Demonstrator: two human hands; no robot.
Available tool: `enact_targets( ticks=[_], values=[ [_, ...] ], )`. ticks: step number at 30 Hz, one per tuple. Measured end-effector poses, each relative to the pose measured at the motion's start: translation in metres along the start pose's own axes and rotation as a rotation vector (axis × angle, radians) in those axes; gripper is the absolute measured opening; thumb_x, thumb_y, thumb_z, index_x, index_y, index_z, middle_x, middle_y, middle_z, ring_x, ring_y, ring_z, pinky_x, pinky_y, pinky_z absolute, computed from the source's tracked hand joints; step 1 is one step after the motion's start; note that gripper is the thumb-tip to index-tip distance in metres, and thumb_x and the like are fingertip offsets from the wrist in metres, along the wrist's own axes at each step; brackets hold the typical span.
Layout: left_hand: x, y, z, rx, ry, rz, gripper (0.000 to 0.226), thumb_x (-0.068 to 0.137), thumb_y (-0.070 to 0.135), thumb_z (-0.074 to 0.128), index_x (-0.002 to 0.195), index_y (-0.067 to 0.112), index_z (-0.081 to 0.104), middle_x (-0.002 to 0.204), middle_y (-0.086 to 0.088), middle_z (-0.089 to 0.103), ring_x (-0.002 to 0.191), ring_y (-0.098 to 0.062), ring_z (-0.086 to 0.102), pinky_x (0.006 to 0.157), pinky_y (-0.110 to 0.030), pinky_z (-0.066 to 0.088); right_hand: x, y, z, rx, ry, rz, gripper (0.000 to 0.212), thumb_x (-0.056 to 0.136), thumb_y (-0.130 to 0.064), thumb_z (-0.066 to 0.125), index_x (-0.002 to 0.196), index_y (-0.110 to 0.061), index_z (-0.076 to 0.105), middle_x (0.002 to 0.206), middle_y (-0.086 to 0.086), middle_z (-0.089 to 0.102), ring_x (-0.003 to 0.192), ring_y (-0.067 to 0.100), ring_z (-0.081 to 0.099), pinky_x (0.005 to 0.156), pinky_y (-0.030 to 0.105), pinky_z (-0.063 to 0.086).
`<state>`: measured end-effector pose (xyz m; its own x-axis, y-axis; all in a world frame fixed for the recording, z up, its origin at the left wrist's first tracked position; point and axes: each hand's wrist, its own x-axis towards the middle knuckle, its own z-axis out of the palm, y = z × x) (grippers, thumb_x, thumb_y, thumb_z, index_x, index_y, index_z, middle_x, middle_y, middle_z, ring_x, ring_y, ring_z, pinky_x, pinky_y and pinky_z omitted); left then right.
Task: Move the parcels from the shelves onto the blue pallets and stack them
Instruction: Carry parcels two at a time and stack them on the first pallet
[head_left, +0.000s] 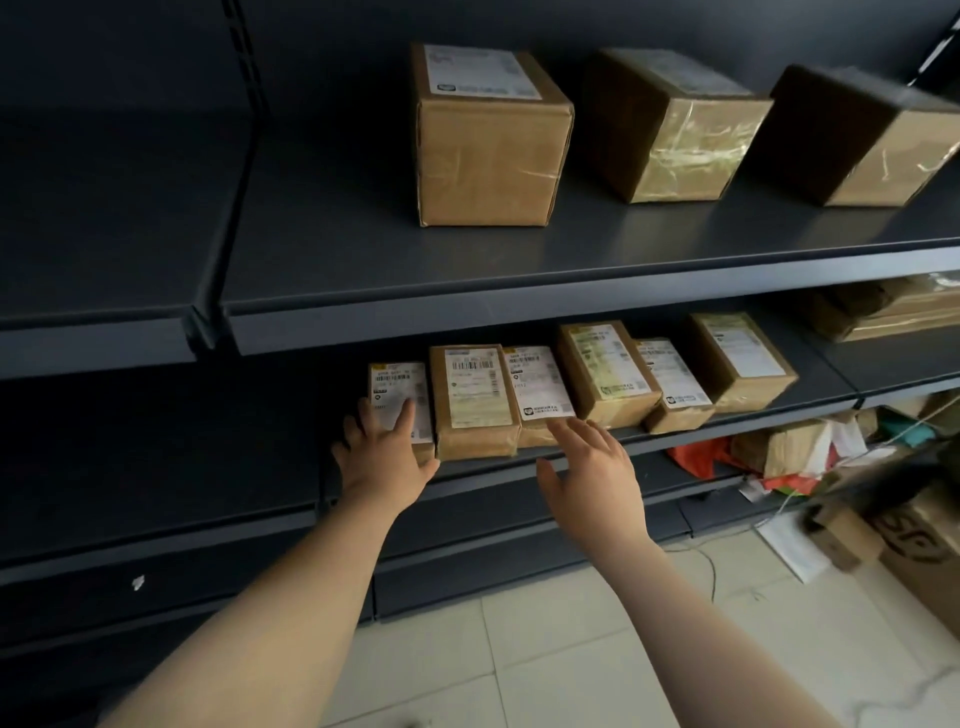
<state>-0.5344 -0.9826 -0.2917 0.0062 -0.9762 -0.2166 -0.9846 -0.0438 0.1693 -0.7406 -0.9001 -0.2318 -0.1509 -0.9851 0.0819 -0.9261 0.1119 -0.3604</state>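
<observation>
Both arms are stretched out toward the middle shelf (818, 384), coming up from the bottom of the view. The left hand (384, 457) is flat and splayed, palm down, with its fingers (405, 415) straight. The index lies on the white label of the leftmost parcel (400, 389), so it's touching the parcel but not gripping anything. The right hand (597, 473) is open too, with its fingers (566, 431) loosely extended. Their tips sit right at the front edge of the third parcel (537, 382), though I honestly can't tell if they touch it. Neither hand is holding anything.

The parcels are small brown labelled ones, six in a row along the front of that shelf. The second parcel (475, 400) sits between the two hands, pressed up against its neighbours. To the right are the fourth parcel (602, 369), the fifth parcel (675, 384) and the sixth parcel (743, 358).

The upper shelf (363, 249) overhangs the back of the row and carries three bigger taped cardboard boxes: the left box (488, 150), the middle box (670, 130) and the right box (857, 140).

Low on the right there's a messy pile of bags and wrapping (779, 452). Beside it, a printed carton (924, 540) sits on the pale tiled floor (571, 649).
</observation>
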Motion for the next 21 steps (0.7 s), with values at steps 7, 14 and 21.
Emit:
enact_targets(
  ticks=[7, 14, 21],
  values=[
    [0.013, -0.004, 0.019, -0.082, 0.034, 0.020, 0.076, 0.083, 0.060, 0.055, 0.145, 0.040, 0.016, 0.151, -0.018, -0.002, 0.129, -0.041, 0.032, 0.097, -0.050, 0.043, 0.013, 0.007, 0.014, -0.006, -0.045, 0.037, 0.050, 0.092, -0.033, 0.056, 0.139, -0.020, 0.047, 0.144, 0.003, 0.047, 0.139, 0.025, 0.034, 0.116, 0.037, 0.024],
    [0.012, -0.002, 0.021, -0.139, 0.032, -0.005, 0.075, 0.079, 0.064, 0.056, 0.141, 0.039, 0.021, 0.152, -0.019, -0.001, 0.127, -0.042, 0.035, 0.093, -0.048, 0.046, 0.028, 0.019, 0.015, 0.000, -0.053, 0.053, 0.051, 0.093, -0.033, 0.053, 0.142, -0.021, 0.044, 0.146, 0.005, 0.044, 0.140, 0.025, 0.031, 0.115, 0.039, 0.025],
    [0.007, 0.001, 0.022, -0.160, 0.064, -0.063, 0.069, 0.084, 0.052, 0.058, 0.142, 0.038, 0.023, 0.150, -0.019, 0.003, 0.121, -0.043, 0.035, 0.089, -0.046, 0.047, 0.045, 0.031, 0.020, 0.020, -0.093, 0.016, 0.051, 0.094, -0.033, 0.052, 0.143, -0.020, 0.042, 0.147, 0.007, 0.042, 0.141, 0.025, 0.029, 0.115, 0.040, 0.025]
  ],
)
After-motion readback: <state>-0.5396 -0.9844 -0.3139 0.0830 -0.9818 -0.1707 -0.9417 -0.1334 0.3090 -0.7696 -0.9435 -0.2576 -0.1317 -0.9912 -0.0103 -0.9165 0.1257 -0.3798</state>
